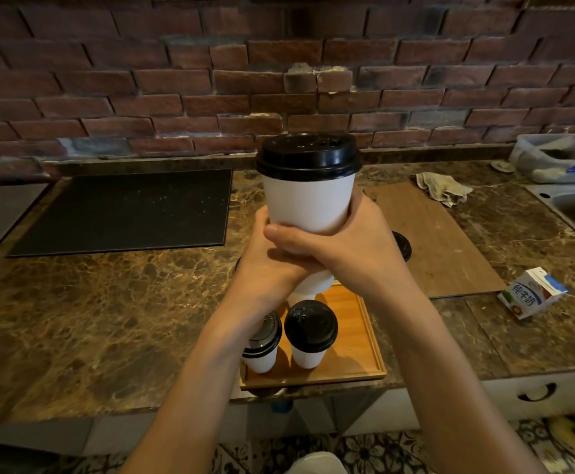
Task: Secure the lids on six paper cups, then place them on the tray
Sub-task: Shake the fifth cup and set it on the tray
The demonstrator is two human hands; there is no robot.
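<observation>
Paper cup [308, 203], white, black lid [308, 155] fitted: held upright above the wooden tray [353, 331]. Left hand [269, 268] and right hand [347, 248] both curled tight round its lower half. Two lidded cups [310, 336] stand on the tray.

Milk carton [532, 293]: blue Chinese words "纯牛奶" on its white side.
Round sign above those words: too small to read.
Top black lid [308, 155]: little raised marks, too blurry to read.
</observation>
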